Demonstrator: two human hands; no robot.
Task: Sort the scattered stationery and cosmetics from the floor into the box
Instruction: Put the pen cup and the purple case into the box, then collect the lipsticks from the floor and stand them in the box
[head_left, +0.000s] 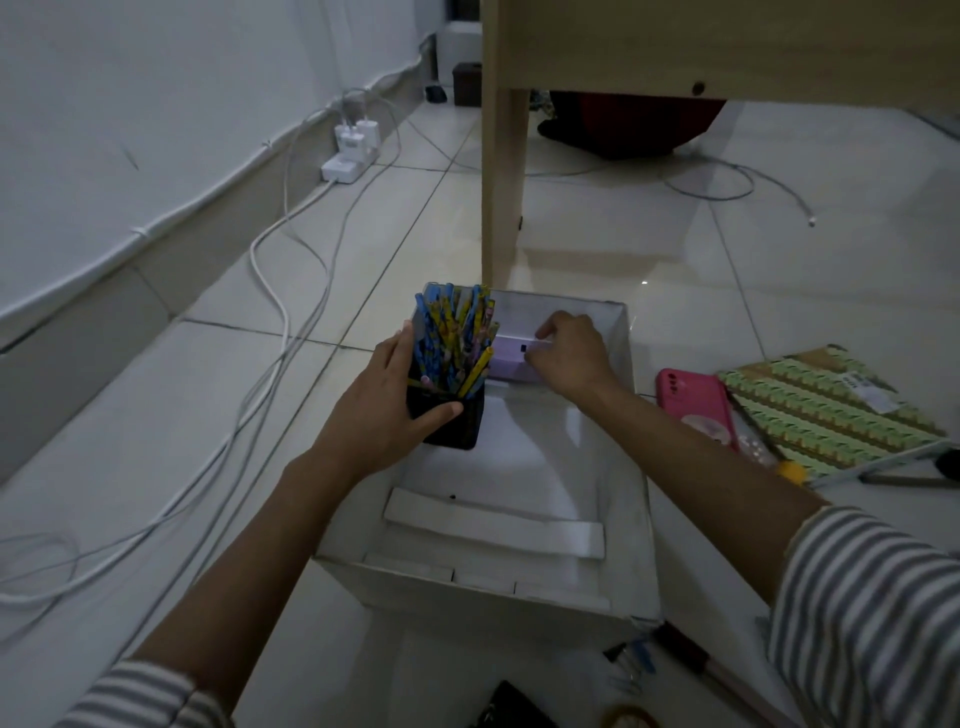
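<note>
- Head view: left hand (384, 405) wraps around a black pencil cup (460, 428), crammed with coloured pencils, at the 11 o'clock corner of the white box (488, 597).
- Right hand (571, 353) curls its fingers over a small lilac carton (506, 358) by the box's 12 o'clock wall.
- Sorting looks barely begun, since nothing else shows inside.
- Still on the floor: pink phone case (696, 400) and green notebook (831, 410) at 3 o'clock, and clips (631, 670) at 5 o'clock.

**Looks like a room at home, seen from floor level**

White tiled floor (156, 415). At 11 o'clock there's a power strip (347, 156) stuffed with chargers by the wall, with white cables (280, 291) trailing to 8. Light wood bench leg (503, 182) at 12. Pink-cased phone (693, 397) and patterned notebook (826, 410) at 3.
</note>
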